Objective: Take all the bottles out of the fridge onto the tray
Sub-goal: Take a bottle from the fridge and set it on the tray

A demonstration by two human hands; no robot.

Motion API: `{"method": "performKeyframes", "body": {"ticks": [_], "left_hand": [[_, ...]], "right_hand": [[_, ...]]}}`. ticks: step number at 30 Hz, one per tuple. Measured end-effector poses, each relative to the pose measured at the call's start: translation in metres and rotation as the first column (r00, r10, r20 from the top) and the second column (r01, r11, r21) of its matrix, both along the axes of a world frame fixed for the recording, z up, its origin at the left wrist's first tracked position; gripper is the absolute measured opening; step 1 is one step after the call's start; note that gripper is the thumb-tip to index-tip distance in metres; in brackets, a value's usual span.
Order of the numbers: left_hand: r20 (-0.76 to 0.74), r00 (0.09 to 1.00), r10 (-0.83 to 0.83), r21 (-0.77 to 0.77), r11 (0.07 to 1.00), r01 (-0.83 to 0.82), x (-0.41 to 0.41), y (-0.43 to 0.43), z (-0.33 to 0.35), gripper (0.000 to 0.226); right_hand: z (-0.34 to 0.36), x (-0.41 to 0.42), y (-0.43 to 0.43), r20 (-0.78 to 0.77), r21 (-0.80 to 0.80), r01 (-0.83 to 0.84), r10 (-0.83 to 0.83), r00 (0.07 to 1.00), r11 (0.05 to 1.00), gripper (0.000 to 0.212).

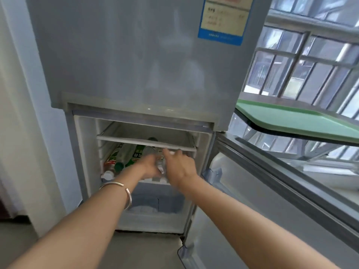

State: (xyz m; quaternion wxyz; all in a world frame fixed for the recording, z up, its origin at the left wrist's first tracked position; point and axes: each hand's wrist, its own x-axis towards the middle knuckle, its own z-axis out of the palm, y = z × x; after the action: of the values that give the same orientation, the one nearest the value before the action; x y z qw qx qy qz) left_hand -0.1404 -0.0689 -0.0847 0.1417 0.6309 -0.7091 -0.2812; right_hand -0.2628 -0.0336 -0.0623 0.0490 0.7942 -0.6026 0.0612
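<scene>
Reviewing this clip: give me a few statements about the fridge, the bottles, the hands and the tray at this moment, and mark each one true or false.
1. The lower fridge door is open. True.
2. The green tray already holds bottles. False: no bottles show on the part in view.
3. Both the left hand and the right hand reach into the fridge. True.
4. The bottles stand upright on the shelf. False: they lie on their sides, caps toward the camera.
5. A bangle is on the right wrist. False: it is on the left wrist.
</scene>
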Motion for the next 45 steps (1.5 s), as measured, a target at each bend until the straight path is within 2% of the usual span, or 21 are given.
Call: {"method": "performKeyframes", "body": {"ticks": [1, 3, 5, 8, 10, 11, 13, 14, 15, 17, 19, 21, 23, 25, 28, 31, 34, 37, 40, 42, 45], "left_hand": [[0.047, 0.997, -0.062, 0.038, 0.997, 0.060, -0.003, 0.008, 0.008, 0.037], [0.111, 0.984, -0.139, 0.118, 0.985, 0.126, -0.008, 0.028, 0.027, 0.056], [0.018, 0.991, -0.134, 0.241, 0.962, 0.126, -0.011, 0.048, 0.053, 0.072], [-0.147, 0.981, -0.128, 0.316, 0.934, 0.170, -0.024, 0.081, 0.102, 0.049], [-0.135, 0.978, -0.157, 0.261, 0.947, 0.188, -0.036, 0.101, 0.137, 0.038], [-0.128, 0.978, -0.163, 0.238, 0.953, 0.189, -0.041, 0.108, 0.154, 0.030], [-0.117, 0.975, -0.190, 0.200, 0.957, 0.211, -0.053, 0.125, 0.193, 0.022], [-0.146, 0.968, -0.203, 0.164, 0.960, 0.226, -0.056, 0.130, 0.212, 0.030], [-0.193, 0.955, -0.224, 0.112, 0.962, 0.249, -0.064, 0.136, 0.233, 0.040], [-0.267, 0.925, -0.270, -0.041, 0.962, 0.269, -0.084, 0.150, 0.271, 0.042], [-0.292, 0.915, -0.280, -0.223, 0.950, 0.219, -0.113, 0.156, 0.303, 0.040], [-0.310, 0.907, -0.285, -0.351, 0.921, 0.170, -0.142, 0.155, 0.322, 0.046], [-0.404, 0.860, -0.312, -0.410, 0.902, 0.134, -0.166, 0.149, 0.327, 0.054], [-0.517, 0.783, -0.347, -0.451, 0.887, 0.095, -0.186, 0.140, 0.320, 0.064], [-0.606, 0.744, -0.280, -0.388, 0.921, 0.030, -0.208, 0.118, 0.291, 0.056], [-0.639, 0.736, -0.223, -0.249, 0.966, 0.077, -0.222, 0.087, 0.262, 0.055], [-0.628, 0.740, -0.242, -0.258, 0.961, 0.095, -0.238, 0.057, 0.247, 0.050], [-0.621, 0.746, -0.240, -0.231, 0.966, 0.119, -0.255, 0.023, 0.241, 0.057], [-0.645, 0.726, -0.240, -0.199, 0.969, 0.144, -0.265, -0.011, 0.231, 0.064], [-0.687, 0.698, -0.202, -0.168, 0.979, 0.118, -0.266, -0.028, 0.226, 0.063], [-0.733, 0.658, -0.171, -0.172, 0.983, 0.065, -0.270, -0.048, 0.218, 0.063]], "right_hand": [[0.016, 0.000, 0.012, 0.012, 0.006, -0.037, 0.036, 0.999, 0.999, 0.055], [0.048, 0.000, 0.035, 0.028, 0.030, -0.084, 0.083, 0.996, 0.996, 0.049], [0.084, -0.006, 0.055, 0.051, 0.071, -0.083, 0.079, 0.996, 0.994, 0.042], [0.135, -0.021, 0.079, 0.117, 0.132, -0.079, 0.063, 0.991, 0.988, 0.049], [0.169, -0.039, 0.096, 0.190, 0.147, -0.076, 0.048, 0.981, 0.986, 0.059], [0.186, -0.051, 0.104, 0.240, 0.178, -0.083, 0.039, 0.970, 0.981, 0.054], [0.217, -0.081, 0.120, 0.319, 0.324, -0.099, -0.010, 0.948, 0.941, 0.029], [0.229, -0.095, 0.126, 0.330, 0.413, -0.092, -0.055, 0.942, 0.906, 0.022], [0.238, -0.114, 0.133, 0.327, 0.471, -0.085, -0.084, 0.941, 0.878, 0.024], [0.244, -0.144, 0.140, 0.363, 0.506, -0.105, -0.102, 0.926, 0.856, 0.048], [0.241, -0.168, 0.141, 0.507, 0.402, -0.167, -0.067, 0.859, 0.900, 0.062], [0.238, -0.183, 0.137, 0.648, 0.127, -0.156, 0.037, 0.761, 0.980, 0.056], [0.235, -0.196, 0.123, 0.684, -0.120, 0.005, 0.079, 0.726, 0.993, 0.058], [0.230, -0.208, 0.107, 0.680, -0.193, 0.152, 0.020, 0.733, 0.969, 0.066], [0.221, -0.220, 0.087, 0.721, -0.141, 0.221, -0.052, 0.691, 0.965, 0.061], [0.211, -0.225, 0.058, 0.737, -0.093, 0.235, -0.091, 0.670, 0.968, 0.050], [0.200, -0.226, 0.020, 0.813, -0.016, 0.274, -0.147, 0.563, 0.962, 0.052], [0.198, -0.229, -0.023, 0.832, 0.037, 0.329, -0.211, 0.513, 0.944, 0.025], [0.193, -0.235, -0.053, 0.823, 0.047, 0.353, -0.236, 0.516, 0.935, 0.018], [0.190, -0.234, -0.066, 0.787, 0.038, 0.370, -0.256, 0.561, 0.928, 0.013], [0.189, -0.229, -0.085, 0.723, 0.015, 0.445, -0.317, 0.614, 0.895, 0.025]]}}
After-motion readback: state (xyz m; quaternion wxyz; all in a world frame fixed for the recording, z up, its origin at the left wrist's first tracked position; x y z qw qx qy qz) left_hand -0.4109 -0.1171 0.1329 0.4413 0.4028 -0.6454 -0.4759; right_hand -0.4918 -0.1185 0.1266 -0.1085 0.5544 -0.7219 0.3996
